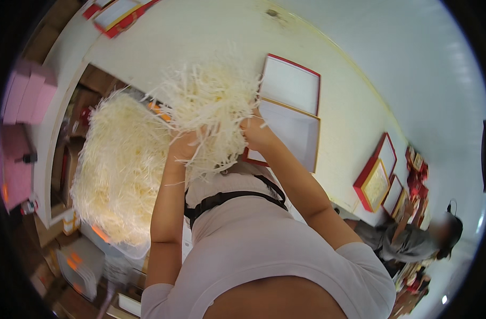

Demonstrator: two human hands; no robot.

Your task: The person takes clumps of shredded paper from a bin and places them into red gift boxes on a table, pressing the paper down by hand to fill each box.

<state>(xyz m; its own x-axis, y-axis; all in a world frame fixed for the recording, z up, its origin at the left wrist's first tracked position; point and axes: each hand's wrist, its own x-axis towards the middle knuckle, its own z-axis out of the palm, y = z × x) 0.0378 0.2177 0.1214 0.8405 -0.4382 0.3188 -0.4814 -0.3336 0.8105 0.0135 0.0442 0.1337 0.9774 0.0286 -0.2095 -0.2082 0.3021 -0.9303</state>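
Observation:
Between my two hands hangs a loose bundle of cream shredded paper filler (215, 95). My left hand (187, 144) grips its lower left side, with strands covering the fingers. On the other side, my right hand (255, 129) is closed on the same bundle, its fingers partly hidden. Just right of my right hand lies a red gift box (292, 127) with gold edging and a white inside, its lid (292, 81) folded back on the table. To my left, a large heap of the same shredded paper (121, 167) rises from a clear plastic bin (137, 250).
The white table (211, 44) runs ahead and to the right. Another red box (372, 185) holds filler. Far left are a red box (119, 20) and pink boxes (29, 93). A co-worker (410, 239) stands at right. Grey bins (81, 267) sit lower left.

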